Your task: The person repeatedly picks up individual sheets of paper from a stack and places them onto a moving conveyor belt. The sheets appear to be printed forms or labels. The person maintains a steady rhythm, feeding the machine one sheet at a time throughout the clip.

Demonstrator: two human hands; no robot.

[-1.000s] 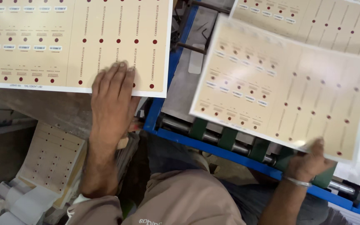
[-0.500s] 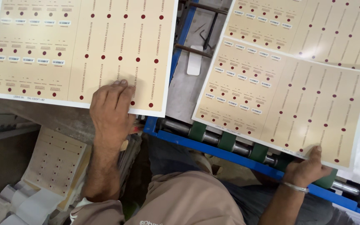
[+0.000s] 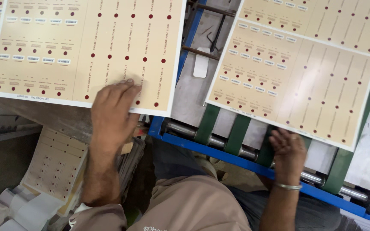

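At the far left, low down, lies a pile of punched card sheets (image 3: pixel 54 164) with small holes in them, and some white scraps (image 3: pixel 9 211) lie beside it.

Above them, a big cream printed sheet (image 3: pixel 86 47) with rows of dark red dots lies flat on the grey counter (image 3: pixel 61 115). The left hand (image 3: pixel 112 113) rests on the near edge of this sheet. Its fingers (image 3: pixel 127 90) are spread out flat and press down on the paper. They do not pinch it.

In the middle is a machine with a blue frame (image 3: pixel 219 149). It has shiny metal rollers (image 3: pixel 219 141) and green belts (image 3: pixel 236 133) going across them.

On the right, a second cream sheet (image 3: pixel 296 81) of the same kind lies over the belts, and another one (image 3: pixel 317 21) lies just past it, further into the machine. The right hand (image 3: pixel 288 149) sits at the near edge of the second sheet, over a green belt. Its fingers are bent, and the tips seem to touch the paper edge. I cannot tell if they grip it.

So, I think one sheet is lying on the machine now, and the sheet on the counter is not yet on the belts.
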